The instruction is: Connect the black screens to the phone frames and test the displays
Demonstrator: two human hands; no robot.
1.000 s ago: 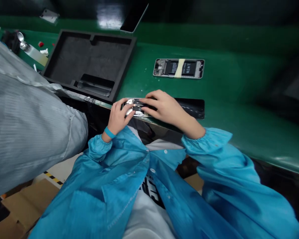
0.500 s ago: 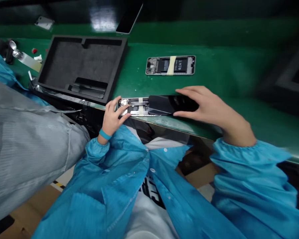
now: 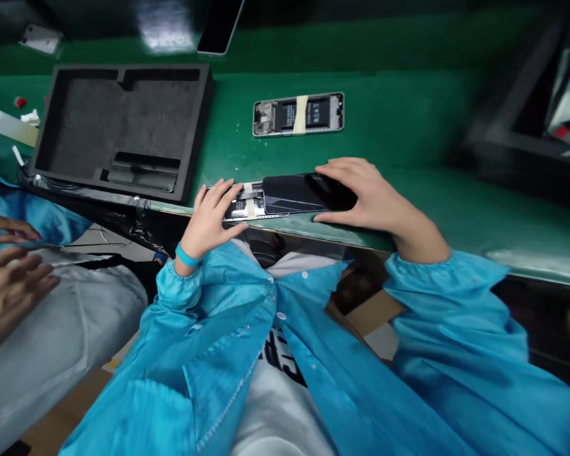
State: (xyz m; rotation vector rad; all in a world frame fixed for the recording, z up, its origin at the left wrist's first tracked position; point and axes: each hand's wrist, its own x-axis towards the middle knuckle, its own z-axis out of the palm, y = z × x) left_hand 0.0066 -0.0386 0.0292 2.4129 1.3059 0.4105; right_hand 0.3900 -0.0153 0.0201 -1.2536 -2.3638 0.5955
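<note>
An opened phone body point(image 3: 251, 204) with a pale tape strip lies at the green bench's front edge. My left hand point(image 3: 212, 215) rests over its left end, fingers spread on the frame and thumb along the near side; it hides that end. A black glossy screen panel point(image 3: 292, 193) overlaps the right part of the body. My right hand point(image 3: 365, 196) grips the panel's right end between thumb and fingers. Behind them lies a second opened phone point(image 3: 323, 113), with a battery and a tape strip across it.
A dark foam tray point(image 3: 197, 126) with a black piece inside stands at the left. Further back are a dark-faced phone point(image 3: 221, 26) and a silver phone part point(image 3: 41, 39). Another person's hands point(image 3: 14, 285) are at the far left. A blurred dark frame point(image 3: 503, 107) stands right.
The view has shifted, so bench items appear further left. My left hand now covers more of the body's left end. Another person's hands have come into view at the left.
</note>
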